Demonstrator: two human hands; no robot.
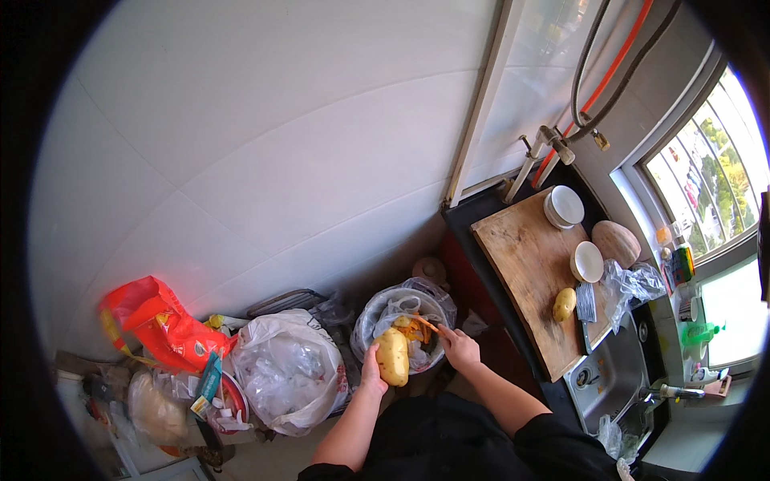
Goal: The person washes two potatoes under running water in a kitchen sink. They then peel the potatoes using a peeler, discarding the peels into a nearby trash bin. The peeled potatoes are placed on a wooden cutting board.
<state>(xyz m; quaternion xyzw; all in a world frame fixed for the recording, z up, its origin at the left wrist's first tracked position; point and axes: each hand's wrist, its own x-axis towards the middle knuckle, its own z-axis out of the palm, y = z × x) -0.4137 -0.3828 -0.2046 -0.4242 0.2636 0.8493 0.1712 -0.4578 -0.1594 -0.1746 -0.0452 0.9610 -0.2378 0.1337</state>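
My left hand (374, 374) grips a large yellow potato (392, 358) from its left side. Part of its surface looks pale and smooth, with small dark spots. In my right hand (460, 349) is a slim orange tool (428, 323), pointing left toward the potato; its working end is too small to make out. Both hands are above the near rim of a waste bin (368, 324) lined with a plastic bag. Orange peelings (415, 330) and clear plastic lie inside it.
On the right, a wooden cutting board (517, 252) bears another potato (564, 305), a cleaver (586, 312) and white bowls (586, 261). A squash (616, 243) lies behind. A steel sink (607, 379) adjoins the board. Left stand a white bag (289, 367) of plastic and a red bag (174, 330).
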